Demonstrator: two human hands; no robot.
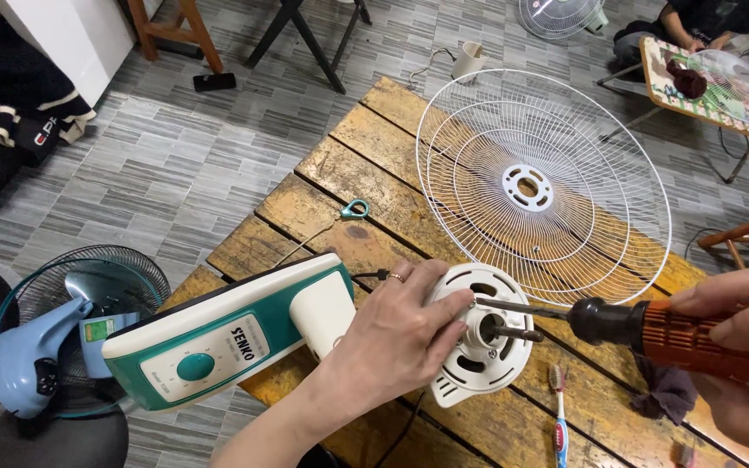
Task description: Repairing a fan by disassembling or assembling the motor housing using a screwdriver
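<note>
The white fan motor housing lies face-up near the front edge of the wooden pallet surface, its metal shaft sticking out toward my right. My left hand cups the housing's left rim, fingers wrapped and clamped on it. My right hand is closed tight around the orange handle of a screwdriver, whose thin blade reaches in to touch the housing's top edge beside my left fingertips. I judge the blade could slip off the screw and jab those fingertips, since they sit just next to its tip. The green-and-white fan base hangs past the surface's edge and could drag the housing down if my grip loosens. Behind lies a white wire fan guard; a toothbrush and dark rag rest near the screwdriver.
</note>
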